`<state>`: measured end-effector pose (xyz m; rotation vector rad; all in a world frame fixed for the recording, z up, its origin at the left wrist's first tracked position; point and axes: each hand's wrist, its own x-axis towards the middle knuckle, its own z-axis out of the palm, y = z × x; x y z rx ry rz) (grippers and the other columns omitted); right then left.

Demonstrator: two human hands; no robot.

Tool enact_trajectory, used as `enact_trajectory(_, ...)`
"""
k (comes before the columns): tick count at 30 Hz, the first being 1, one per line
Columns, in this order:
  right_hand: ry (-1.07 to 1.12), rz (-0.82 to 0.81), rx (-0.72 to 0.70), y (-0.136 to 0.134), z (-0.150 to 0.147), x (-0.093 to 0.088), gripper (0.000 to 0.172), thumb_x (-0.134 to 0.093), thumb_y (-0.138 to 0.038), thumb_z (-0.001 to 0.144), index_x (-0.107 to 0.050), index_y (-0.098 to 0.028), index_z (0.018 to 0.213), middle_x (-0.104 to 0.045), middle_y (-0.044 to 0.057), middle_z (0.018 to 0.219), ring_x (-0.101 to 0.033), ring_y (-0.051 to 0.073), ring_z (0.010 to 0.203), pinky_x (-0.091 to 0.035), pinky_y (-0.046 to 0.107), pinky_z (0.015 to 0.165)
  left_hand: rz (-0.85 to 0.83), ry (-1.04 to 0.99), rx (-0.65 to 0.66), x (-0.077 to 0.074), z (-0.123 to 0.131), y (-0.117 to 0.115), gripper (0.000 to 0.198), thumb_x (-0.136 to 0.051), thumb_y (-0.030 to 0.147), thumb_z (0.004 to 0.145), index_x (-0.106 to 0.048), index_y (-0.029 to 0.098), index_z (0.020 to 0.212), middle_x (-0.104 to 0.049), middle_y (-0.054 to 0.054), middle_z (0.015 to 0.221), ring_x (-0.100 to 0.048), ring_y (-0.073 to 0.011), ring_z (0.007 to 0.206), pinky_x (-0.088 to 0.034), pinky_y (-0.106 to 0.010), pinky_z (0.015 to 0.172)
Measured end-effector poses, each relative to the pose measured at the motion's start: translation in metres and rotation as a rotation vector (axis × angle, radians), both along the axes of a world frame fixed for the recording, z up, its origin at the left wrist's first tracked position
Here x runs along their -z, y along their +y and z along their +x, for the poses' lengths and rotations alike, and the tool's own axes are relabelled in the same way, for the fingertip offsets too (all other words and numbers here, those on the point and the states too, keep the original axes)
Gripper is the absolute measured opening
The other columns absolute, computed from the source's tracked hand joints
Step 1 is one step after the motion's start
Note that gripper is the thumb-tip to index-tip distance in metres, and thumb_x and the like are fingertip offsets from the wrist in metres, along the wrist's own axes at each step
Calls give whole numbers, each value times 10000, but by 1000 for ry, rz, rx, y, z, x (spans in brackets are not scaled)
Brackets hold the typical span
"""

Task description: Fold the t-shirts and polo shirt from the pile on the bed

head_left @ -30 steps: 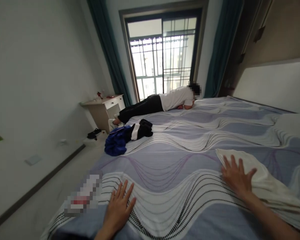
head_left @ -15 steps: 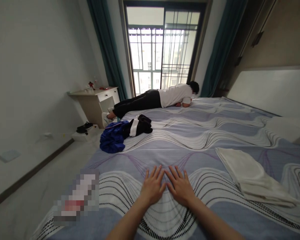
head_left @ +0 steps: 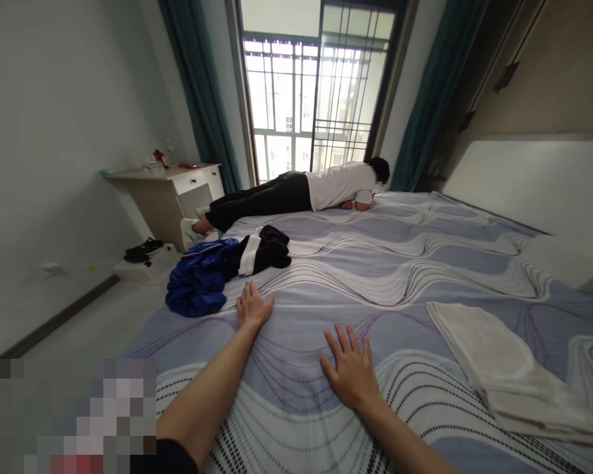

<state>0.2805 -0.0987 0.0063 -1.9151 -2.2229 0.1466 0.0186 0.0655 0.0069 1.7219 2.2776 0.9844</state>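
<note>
My left hand point(head_left: 252, 307) is stretched forward over the patterned bedsheet point(head_left: 296, 362), open and holding nothing. Its fingertips are close to a pile of dark clothes, where a black garment with a white band point(head_left: 269, 250) lies against a shiny blue garment point(head_left: 197, 280). I cannot tell whether the fingers touch the pile. Flat on the sheet, with fingers spread, rests my right hand point(head_left: 350, 368), also holding nothing. To its right lies a folded cream-coloured cloth point(head_left: 494, 355).
Across the far side of the bed a person in a white top point(head_left: 338, 186) lies face down. Beyond is a barred window point(head_left: 286, 99). A small desk point(head_left: 163, 178) stands at the left wall, with dark shoes on a box point(head_left: 145, 253) beside it. The headboard point(head_left: 534, 184) is at the right.
My left hand has left its place beside the right one and reached forward and left towards the dark clothes. The right hand stays on the sheet. The view has shifted slightly.
</note>
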Motion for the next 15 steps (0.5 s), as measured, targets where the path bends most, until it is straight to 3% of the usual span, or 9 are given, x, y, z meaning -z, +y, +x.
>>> enact_trajectory(4, 32, 31, -5, 2, 1, 4, 616, -407, -539, 953, -312, -353, 1532, -215, 17, 1627, -176, 339, 1485, -88, 658, 1156, 79, -179, -89, -8, -19, 56, 788, -515, 413, 875, -197, 77, 1513, -339, -223, 1550, -589, -226, 1188, -410, -335, 1038)
enact_trajectory(6, 48, 34, -3, 4, 1, 6, 613, -409, -544, 952, -321, -356, 1529, -215, 14, 1627, -181, 341, 1484, -96, 651, 1160, 73, -225, -130, -9, -25, 76, 798, -562, 463, 848, -254, 110, 1493, -461, -210, 1463, -623, -249, 1112, -443, -368, 983)
enact_trajectory(8, 60, 38, 1, 6, 1, 6, 608, -398, -552, 954, -336, -352, 1525, -217, 9, 1626, -182, 337, 1484, -101, 639, 1167, 53, -263, -167, -7, -28, 91, 736, -620, 501, 800, -411, 144, 1409, -609, -183, 1293, -625, -305, 1081, -452, -421, 936)
enact_trajectory(10, 63, 43, 5, 7, 0, 5, 604, -387, -552, 956, -342, -347, 1523, -220, 5, 1626, -179, 331, 1486, -104, 628, 1173, 45, -297, -187, -6, -29, 98, 564, -607, 507, 800, -567, 165, 1247, -690, -150, 1102, -636, -321, 1006, -460, -427, 874)
enact_trajectory(12, 66, 48, 5, 7, 0, 5, 603, -383, -549, 957, -339, -348, 1524, -218, 1, 1626, -174, 325, 1488, -103, 620, 1176, 68, -328, -182, -5, -31, 98, 418, -544, 496, 834, -650, 168, 1070, -704, -116, 942, -639, -287, 894, -465, -387, 806)
enact_trajectory(15, 71, 52, 5, 7, -1, 4, 604, -394, -538, 956, -337, -343, 1524, -209, 1, 1630, -167, 324, 1489, -87, 620, 1177, 143, -366, -140, -8, -33, 87, 406, -451, 488, 871, -671, 154, 935, -672, -72, 812, -601, -214, 768, -452, -309, 717)
